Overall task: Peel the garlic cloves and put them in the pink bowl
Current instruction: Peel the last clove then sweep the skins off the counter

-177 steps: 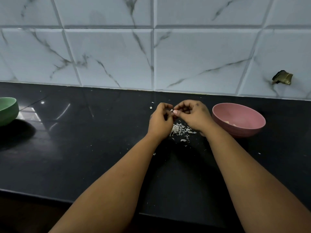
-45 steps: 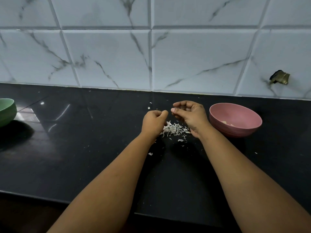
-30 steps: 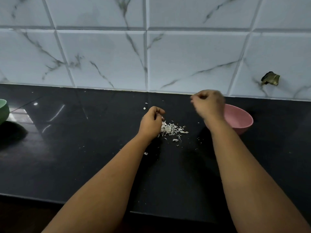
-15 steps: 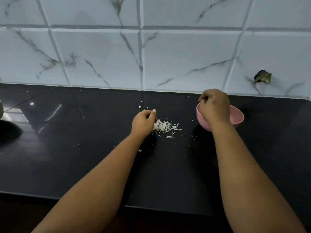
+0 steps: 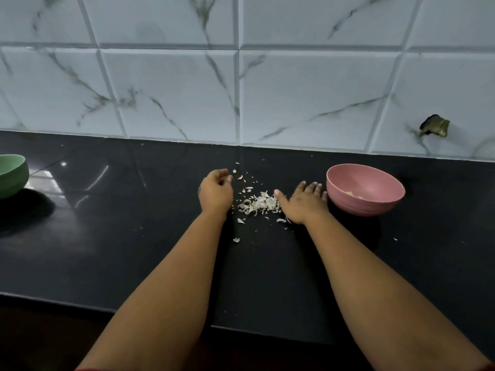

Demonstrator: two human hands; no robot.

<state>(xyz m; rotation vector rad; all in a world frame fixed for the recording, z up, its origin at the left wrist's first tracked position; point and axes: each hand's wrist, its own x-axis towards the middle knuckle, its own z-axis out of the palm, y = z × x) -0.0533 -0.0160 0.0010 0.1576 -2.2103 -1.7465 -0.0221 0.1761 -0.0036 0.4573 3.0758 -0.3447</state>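
The person's right hand (image 5: 304, 203) lies palm down on the black counter (image 5: 112, 236), fingers straight and spread, pointing away toward the tiled wall (image 5: 308, 89); the fingertips sit just beside the near left wall of the pink bowl (image 5: 365, 192), and whether they touch it cannot be told. The thumb reaches left into the pile of garlic skins (image 5: 258, 203). The left hand (image 5: 215, 190) rests on the counter at the left edge of that pile, fingers loosely curled inward, with nothing seen in its grasp. The skins form a loose heap between the two hands, its longer spread running roughly left to right, with stray flakes scattered toward the wall and a few toward the near edge. The pink bowl stands upright to the right of the hands, mouth up; pale pieces (image 5: 353, 194), apparently peeled cloves, lie at its bottom, too small to judge their direction. A green bowl (image 5: 12, 175) stands at the far left, well apart. A dark broken spot (image 5: 434, 127) marks the wall tile at the right.
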